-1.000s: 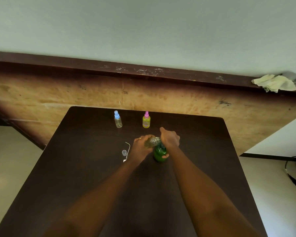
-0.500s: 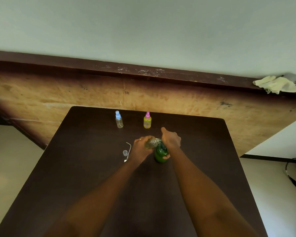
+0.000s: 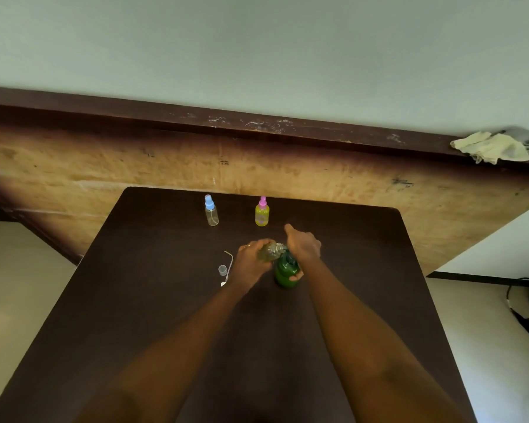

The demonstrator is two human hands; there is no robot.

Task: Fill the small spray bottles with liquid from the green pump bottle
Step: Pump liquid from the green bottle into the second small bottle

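The green pump bottle (image 3: 285, 271) stands on the dark table (image 3: 153, 300) near its middle. My right hand (image 3: 303, 246) wraps over its top, thumb low on the bottle's front, index finger stretched away from me. My left hand (image 3: 252, 261) grips a small clear spray bottle (image 3: 271, 251) tilted with its mouth against the pump. A clear spray bottle with a blue cap (image 3: 211, 210) and a yellow-filled one with a pink cap (image 3: 262, 212) stand upright at the far edge. A loose sprayer tube (image 3: 229, 264) and a small clear cap (image 3: 222, 269) lie left of my left hand.
A wooden panel (image 3: 165, 166) rises behind the table with a dark ledge on top. A crumpled pale cloth (image 3: 492, 147) lies on that ledge at the right. A black cable and adapter (image 3: 526, 322) lie on the floor to the right.
Both hands stay on the two bottles in nearly the same place. The view has shifted slightly; nothing else has moved.
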